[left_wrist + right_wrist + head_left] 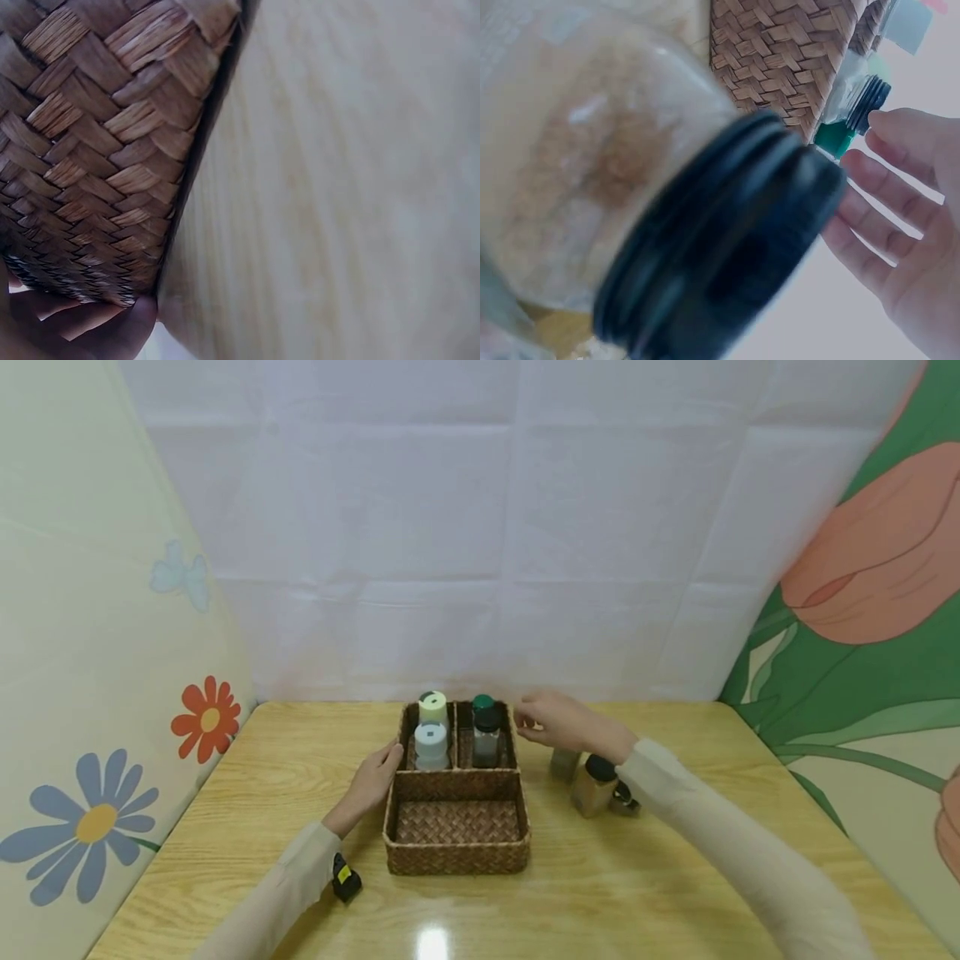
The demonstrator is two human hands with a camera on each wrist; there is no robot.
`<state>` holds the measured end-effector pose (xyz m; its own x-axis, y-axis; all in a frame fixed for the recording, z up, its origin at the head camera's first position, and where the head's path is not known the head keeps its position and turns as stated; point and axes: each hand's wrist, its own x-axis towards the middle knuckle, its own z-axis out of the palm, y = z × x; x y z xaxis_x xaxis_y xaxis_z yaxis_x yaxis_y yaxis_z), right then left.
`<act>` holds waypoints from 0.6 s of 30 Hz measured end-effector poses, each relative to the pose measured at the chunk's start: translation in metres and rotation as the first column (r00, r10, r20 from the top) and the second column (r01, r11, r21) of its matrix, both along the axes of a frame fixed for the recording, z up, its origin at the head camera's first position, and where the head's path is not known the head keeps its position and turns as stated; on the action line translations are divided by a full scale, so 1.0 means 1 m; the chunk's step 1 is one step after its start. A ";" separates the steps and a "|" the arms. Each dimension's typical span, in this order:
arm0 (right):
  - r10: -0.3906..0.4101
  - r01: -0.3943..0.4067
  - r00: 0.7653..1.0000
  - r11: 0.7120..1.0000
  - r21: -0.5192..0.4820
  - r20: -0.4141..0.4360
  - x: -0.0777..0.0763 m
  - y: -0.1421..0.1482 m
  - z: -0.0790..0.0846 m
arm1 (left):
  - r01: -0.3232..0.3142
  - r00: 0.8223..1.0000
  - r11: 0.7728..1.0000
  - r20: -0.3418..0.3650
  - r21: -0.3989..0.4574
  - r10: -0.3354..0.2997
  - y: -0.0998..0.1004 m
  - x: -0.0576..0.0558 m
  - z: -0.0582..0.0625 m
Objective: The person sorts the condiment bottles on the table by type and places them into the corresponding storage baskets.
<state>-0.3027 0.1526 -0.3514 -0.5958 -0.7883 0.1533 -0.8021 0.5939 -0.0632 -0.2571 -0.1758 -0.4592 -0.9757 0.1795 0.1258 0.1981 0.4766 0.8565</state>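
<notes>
A brown woven basket (457,858) with three compartments stands on the table. My left hand (371,779) holds its left side; in the left wrist view the fingers (124,330) bend against the weave (112,150). My right hand (558,721) hovers just right of the back right compartment, fingers loosely bent and holding nothing. That compartment contains a black-lidded jar (486,739) and a green-capped container (482,702). In the back left one stand a white-capped bottle (431,745) and a yellow-capped bottle (432,703). The wide front compartment shows its bare woven floor.
Right of the basket, under my right forearm, stand a black-lidded jar of brownish contents (592,789) and a partly hidden container (564,765). The jar's lid (727,240) looms large in the right wrist view. A white cloth (480,527) hangs behind the table (600,893).
</notes>
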 end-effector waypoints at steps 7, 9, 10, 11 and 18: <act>0.013 -0.013 1.000 1.000 -0.005 -0.025 0.009 0.005 0.002 | 0.006 1.000 0.999 -0.016 -0.033 -0.006 -0.001 -0.002 -0.001; 0.013 -0.013 0.999 1.000 -0.004 -0.031 0.009 0.007 0.002 | 0.013 1.000 0.999 -0.021 -0.043 -0.014 -0.002 -0.003 -0.001; 0.011 -0.011 1.000 1.000 -0.005 -0.029 0.010 0.008 0.002 | 0.017 0.999 0.999 -0.027 -0.048 -0.018 -0.003 -0.003 -0.001; 0.012 -0.013 0.999 1.000 -0.006 -0.030 0.010 0.009 0.003 | 0.020 0.999 0.998 -0.026 -0.051 -0.022 -0.003 -0.003 -0.001; 0.033 -0.033 0.999 0.999 -0.011 -0.030 0.014 0.016 0.001 | 0.042 0.999 0.998 -0.013 -0.045 -0.043 -0.004 -0.004 -0.001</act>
<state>-0.2888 0.1690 -0.3502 -0.5645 -0.8057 0.1794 -0.8229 0.5664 -0.0454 -0.2611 -0.1796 -0.4597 -0.9653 0.2265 0.1304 0.2309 0.5056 0.8313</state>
